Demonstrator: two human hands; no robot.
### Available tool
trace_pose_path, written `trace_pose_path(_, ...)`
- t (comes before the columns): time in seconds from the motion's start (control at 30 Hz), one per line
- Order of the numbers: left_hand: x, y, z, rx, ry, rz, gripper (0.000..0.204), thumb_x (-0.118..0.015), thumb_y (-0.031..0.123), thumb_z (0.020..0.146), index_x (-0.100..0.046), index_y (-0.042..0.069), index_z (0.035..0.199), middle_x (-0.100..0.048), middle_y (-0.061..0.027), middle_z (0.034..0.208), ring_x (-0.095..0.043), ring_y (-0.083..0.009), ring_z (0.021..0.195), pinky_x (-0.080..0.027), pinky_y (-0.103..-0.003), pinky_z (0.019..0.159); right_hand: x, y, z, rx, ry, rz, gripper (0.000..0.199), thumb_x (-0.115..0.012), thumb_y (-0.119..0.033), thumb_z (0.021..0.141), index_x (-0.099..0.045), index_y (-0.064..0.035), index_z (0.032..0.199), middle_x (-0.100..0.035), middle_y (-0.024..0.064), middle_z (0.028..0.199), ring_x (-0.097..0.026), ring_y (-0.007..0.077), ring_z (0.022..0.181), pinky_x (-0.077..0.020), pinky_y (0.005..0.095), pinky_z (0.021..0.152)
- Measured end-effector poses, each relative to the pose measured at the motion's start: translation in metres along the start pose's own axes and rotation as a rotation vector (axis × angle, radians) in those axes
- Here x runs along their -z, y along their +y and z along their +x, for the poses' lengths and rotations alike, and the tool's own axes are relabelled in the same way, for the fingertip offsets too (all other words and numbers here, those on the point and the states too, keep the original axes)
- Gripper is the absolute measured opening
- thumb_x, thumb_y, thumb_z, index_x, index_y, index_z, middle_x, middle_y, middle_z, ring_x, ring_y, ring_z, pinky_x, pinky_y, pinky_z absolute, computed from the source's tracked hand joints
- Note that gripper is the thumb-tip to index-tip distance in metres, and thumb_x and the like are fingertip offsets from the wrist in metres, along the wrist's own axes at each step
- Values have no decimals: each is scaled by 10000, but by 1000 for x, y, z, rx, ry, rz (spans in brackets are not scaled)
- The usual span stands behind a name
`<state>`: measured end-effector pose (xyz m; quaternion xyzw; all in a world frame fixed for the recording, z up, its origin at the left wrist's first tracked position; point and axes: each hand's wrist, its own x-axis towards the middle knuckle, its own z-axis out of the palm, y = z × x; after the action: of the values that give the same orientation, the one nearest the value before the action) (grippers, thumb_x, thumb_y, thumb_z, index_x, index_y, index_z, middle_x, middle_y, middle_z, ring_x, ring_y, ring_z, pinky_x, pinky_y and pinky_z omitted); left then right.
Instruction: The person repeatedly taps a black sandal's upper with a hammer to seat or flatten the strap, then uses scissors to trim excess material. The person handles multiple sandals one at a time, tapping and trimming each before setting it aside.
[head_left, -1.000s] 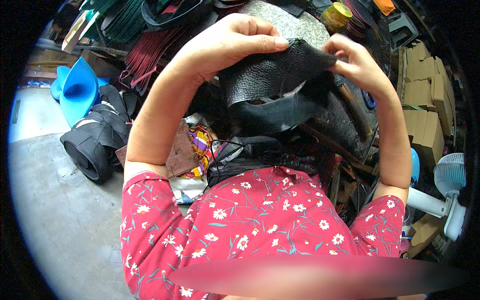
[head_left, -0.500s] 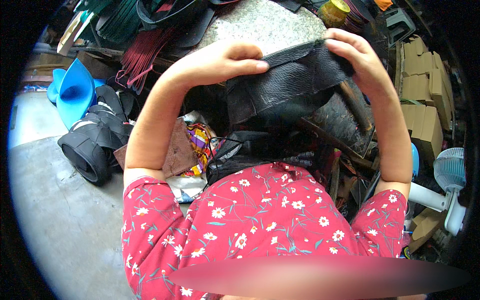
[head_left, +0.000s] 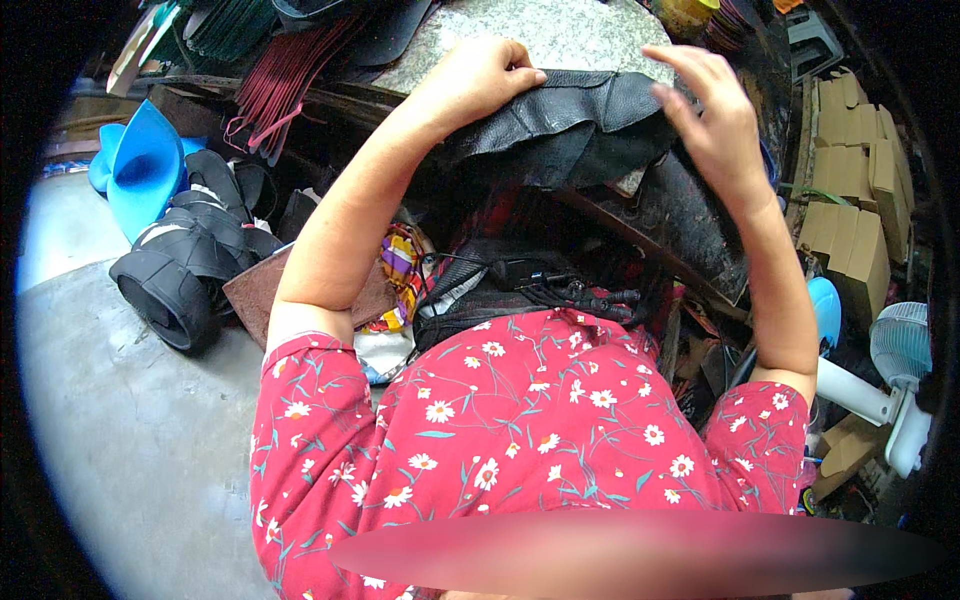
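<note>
A limp black leather piece with a pebbled grain and folds hangs over the near edge of a speckled stone slab. Its upper edge is pinched at the left end between thumb and fingers of my left hand. Beside the other end, my right hand has its thumb and fingers spread, with nothing seen between them. Whether its thumb still brushes the leather I cannot tell.
Dark red strips hang at the far left. Black rolled pieces and blue curved shapes lie on the left. On the right stand cardboard boxes and a fan. Under the leather runs a dark board.
The leather has moved away from my body and now drapes at the slab's edge. My right hand has loosened from its right end and spread its fingers; my left hand keeps its pinch.
</note>
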<state>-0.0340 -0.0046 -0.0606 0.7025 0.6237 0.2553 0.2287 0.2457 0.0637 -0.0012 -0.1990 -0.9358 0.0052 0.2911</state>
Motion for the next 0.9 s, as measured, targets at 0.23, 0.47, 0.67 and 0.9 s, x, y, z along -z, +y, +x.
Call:
trace_pose_path(0.23,0,14,-24,-60,166,135,316,-678,395,865,-684,104,989,-703,-153,857,-691,-347,829,-534,-451,755,-15,-43,-23,80,-424,31,523,-719,-189,827,-596,-178,1335,-607,92,1310,-568,319,1215,-458,403,1049)
trace_pose_path(0.47,1,27,-21,-464,428,516,223,-742,231,759,-669,116,934,-636,-85,919,-607,-325,921,-541,-427,761,-17,-32,-32,142,-290,91,457,-741,-172,790,-639,-135,1235,-646,98,1241,-609,299,1141,-493,401,1000)
trace_pose_path(0.67,-10,48,9,-417,107,370,231,-681,151,821,-669,96,1045,-641,-123,918,-636,-338,913,-522,-442,792,-21,-26,-24,115,-182,-62,408,-736,-168,795,-638,-52,1173,-639,132,1207,-616,310,1117,-470,409,1020)
trace_pose_path(0.9,-21,57,25,-391,117,489,133,-675,210,841,-674,79,863,-665,-114,881,-671,-343,847,-539,-445,739,-28,-28,-27,69,-166,37,407,-755,-167,756,-647,-35,1125,-631,140,1222,-619,318,1092,-491,406,981)
